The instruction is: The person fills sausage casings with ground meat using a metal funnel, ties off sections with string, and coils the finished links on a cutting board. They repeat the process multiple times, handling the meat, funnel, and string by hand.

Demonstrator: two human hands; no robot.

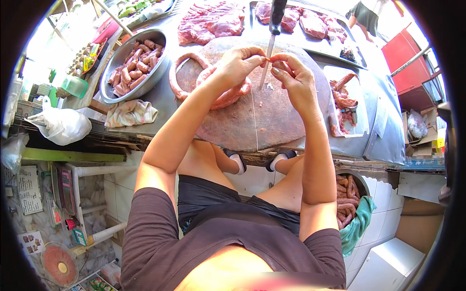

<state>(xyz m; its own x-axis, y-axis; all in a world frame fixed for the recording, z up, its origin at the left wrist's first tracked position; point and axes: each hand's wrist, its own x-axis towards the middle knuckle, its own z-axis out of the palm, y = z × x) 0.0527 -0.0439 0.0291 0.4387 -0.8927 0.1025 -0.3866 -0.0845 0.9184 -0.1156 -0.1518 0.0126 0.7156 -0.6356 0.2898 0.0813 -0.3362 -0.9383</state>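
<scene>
My left hand and my right hand are raised over a round wooden chopping board. Their fingertips pinch close together, and a tiny reddish bit shows between them, too small to name. Behind the fingers a knife with a black handle stands upright, its blade pointing down at the board. A long raw sausage lies curled on the board's left side, partly hidden by my left hand and forearm. Small meat scraps dot the wood.
At left stands a metal basin of short sausages beside a folded cloth. Slabs of raw meat and a meat tray lie behind. A white tray of meat pieces sits right. Below right is a container of sausages.
</scene>
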